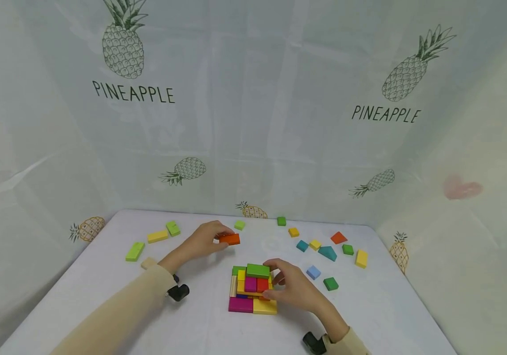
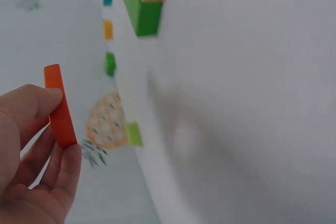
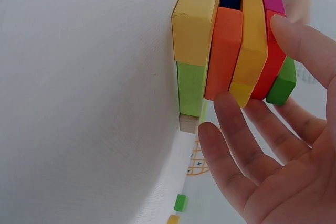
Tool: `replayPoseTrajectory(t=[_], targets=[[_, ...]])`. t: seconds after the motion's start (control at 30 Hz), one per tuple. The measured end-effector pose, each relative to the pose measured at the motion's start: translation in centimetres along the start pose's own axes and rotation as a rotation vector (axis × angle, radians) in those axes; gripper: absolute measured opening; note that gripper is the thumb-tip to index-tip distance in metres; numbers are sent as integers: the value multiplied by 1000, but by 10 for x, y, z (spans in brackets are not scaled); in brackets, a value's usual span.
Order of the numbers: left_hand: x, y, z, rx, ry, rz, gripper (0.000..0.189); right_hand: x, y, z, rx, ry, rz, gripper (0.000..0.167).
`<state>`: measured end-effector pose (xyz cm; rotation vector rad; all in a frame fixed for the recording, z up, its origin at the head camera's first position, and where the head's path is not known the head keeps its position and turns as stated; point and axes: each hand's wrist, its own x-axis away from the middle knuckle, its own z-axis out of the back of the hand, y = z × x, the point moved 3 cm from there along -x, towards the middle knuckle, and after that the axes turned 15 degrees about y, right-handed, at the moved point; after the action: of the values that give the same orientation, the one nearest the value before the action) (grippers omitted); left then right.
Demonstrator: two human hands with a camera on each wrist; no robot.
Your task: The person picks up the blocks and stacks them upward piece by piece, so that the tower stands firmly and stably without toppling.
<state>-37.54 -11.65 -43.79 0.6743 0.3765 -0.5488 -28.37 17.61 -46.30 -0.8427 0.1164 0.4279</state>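
Note:
My left hand grips an orange block beyond the stack, toward the back of the table. In the left wrist view, the thumb lies on one face of that block and fingertips meet its lower end. A layered stack of coloured blocks stands in front of me, with magenta and yellow blocks at its near base and a green block on top. My right hand cups loosely around the stack's right side. The right wrist view shows its thumb at a red block and fingertips beside an orange block.
Loose blocks lie at the back left, including a yellow block and a light green block. Several more are scattered to the right, among them a teal triangle, a blue block and a green block. A pineapple-print curtain surrounds the table.

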Motion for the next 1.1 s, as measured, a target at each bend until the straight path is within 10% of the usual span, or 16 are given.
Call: replayPoseTrajectory(t=[0.47,1.1], targets=[[32,90,-1,129,-120,-147,32,1,2,2,-3,1,10,63],[52,99,-30,78,-121,-173,30,3,-1,2,-40,5,73,60]])
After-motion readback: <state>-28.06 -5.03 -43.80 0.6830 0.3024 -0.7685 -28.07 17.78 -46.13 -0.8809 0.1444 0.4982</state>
